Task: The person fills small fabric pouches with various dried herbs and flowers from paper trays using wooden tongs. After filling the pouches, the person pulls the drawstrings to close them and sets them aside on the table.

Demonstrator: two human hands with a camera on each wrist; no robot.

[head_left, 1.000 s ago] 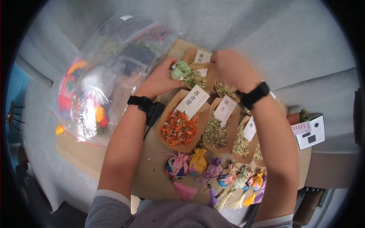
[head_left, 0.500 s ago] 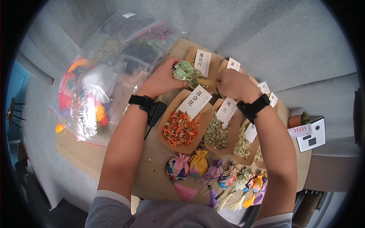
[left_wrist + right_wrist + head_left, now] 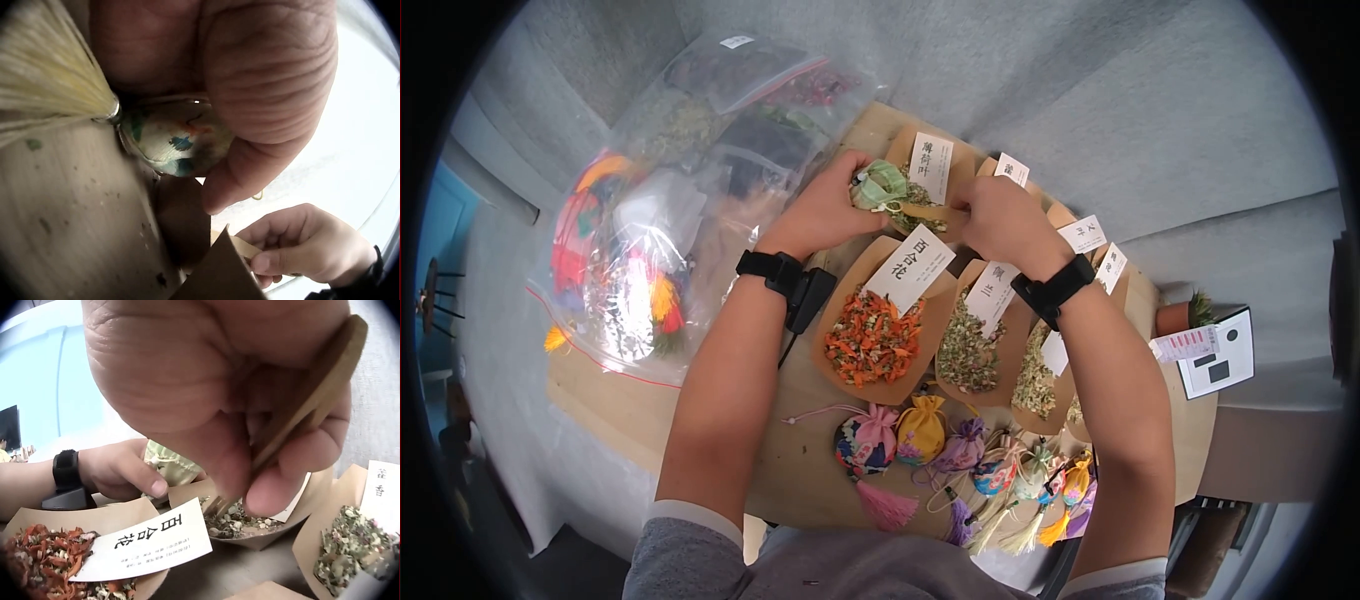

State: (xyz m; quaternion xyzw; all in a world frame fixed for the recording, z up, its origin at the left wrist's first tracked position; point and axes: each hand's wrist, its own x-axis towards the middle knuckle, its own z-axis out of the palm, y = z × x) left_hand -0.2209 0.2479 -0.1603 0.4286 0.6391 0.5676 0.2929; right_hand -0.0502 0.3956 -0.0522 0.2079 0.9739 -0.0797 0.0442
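My left hand grips a small light-green drawstring pouch over the back-left paper tray. In the left wrist view the pouch shows a printed pattern and a cream tassel; its mouth is hidden there. Between thumb and fingers my right hand pinches wooden tongs. Their tips are down at the dried herbs in that same tray, close beside the pouch. A white label card stands in this tray.
Nearer me, a paper tray holds orange dried petals, with several herb trays to its right. Colourful tasselled sachets lie along the front edge. A large clear zip bag fills the left; a potted plant is at far right.
My right hand came down toward me with the tongs, from over the label card to the herbs, then shifted slightly left. My left hand stays nearly still with the pouch.
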